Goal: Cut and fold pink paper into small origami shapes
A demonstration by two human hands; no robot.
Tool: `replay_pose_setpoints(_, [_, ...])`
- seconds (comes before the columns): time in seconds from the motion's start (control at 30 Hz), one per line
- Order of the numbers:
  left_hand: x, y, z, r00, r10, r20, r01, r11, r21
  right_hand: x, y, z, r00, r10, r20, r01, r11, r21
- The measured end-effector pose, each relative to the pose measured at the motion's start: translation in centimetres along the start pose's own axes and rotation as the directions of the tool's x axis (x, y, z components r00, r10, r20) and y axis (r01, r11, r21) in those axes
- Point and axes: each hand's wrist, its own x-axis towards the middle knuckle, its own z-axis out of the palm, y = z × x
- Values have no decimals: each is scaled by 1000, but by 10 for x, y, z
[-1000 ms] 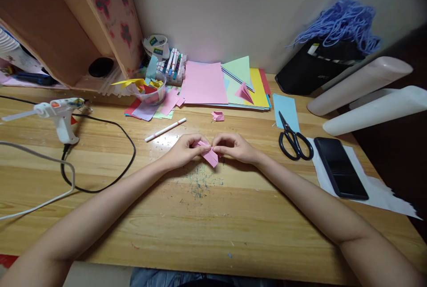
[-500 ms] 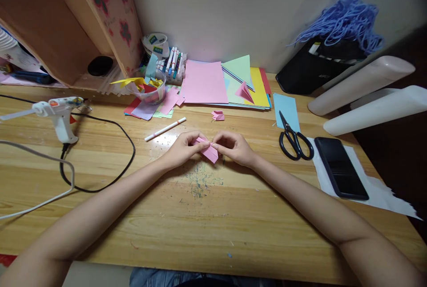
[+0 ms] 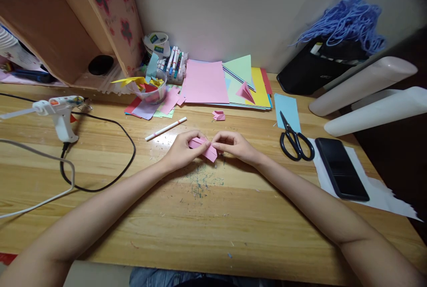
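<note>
A small folded piece of pink paper [image 3: 209, 153] is held just above the wooden table, between both hands. My left hand [image 3: 184, 150] grips it from the left, thumb on top and fingers behind. At its right corner, the thumb and forefinger of my right hand [image 3: 234, 145] pinch the edge. The fingertips hide part of the folds. Beyond my hands lies another small folded pink paper piece [image 3: 219, 115], and a white marker [image 3: 166, 129] rests to the left of it.
Black scissors [image 3: 295, 140] and a phone [image 3: 342, 169] lie to the right. A glue gun [image 3: 60, 115] with its cord is on the left. Behind are a plastic bowl [image 3: 151, 95] of paper scraps, pink sheets [image 3: 207, 82], and white rolls [image 3: 363, 84] at the right.
Both hands keep their hold on the pink paper. The left thumb and the paper have shifted very slightly, showing more of the paper's left part.
</note>
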Motion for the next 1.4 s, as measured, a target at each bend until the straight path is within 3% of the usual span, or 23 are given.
replay_pose_setpoints(0.2, [-2, 1, 2, 998, 44, -36, -43, 999, 30, -1, 7, 4, 1000, -9, -13, 9, 1000, -27])
replay_pose_setpoints(0.33, [-1, -2, 4, 996, 64, -63, -63, 998, 17, -1, 12, 9, 990, -53, -130, 45, 997, -57])
replay_pose_setpoints(0.47, [0, -1, 4, 1000, 19, 3, -19, 1000, -21, 0, 11, 10, 965, -121, -232, 95, 988, -122])
replay_pose_setpoints(0.77, [-2, 3, 5, 997, 69, 17, -70, 997, 32, -1, 12, 10, 972, -147, -184, 106, 971, -216])
replay_pose_setpoints(0.93, [-3, -2, 6, 999, 31, 8, -31, 1000, 5, -2, 11, 11, 974, -154, -165, 104, 954, -281])
replay_pose_setpoints(1.07, [-2, -1, 5, 1000, 14, 7, -14, 1000, -21, -1, 13, 9, 974, -141, -179, 94, 964, -249])
replay_pose_setpoints(1.27, [0, -3, 6, 999, -36, -3, 35, 997, -66, 3, 12, 8, 939, -124, -320, 94, 990, -108])
replay_pose_setpoints(1.4, [1, -7, 6, 998, -61, -24, 59, 995, -81, 3, 11, 9, 941, -103, -324, 85, 994, -70])
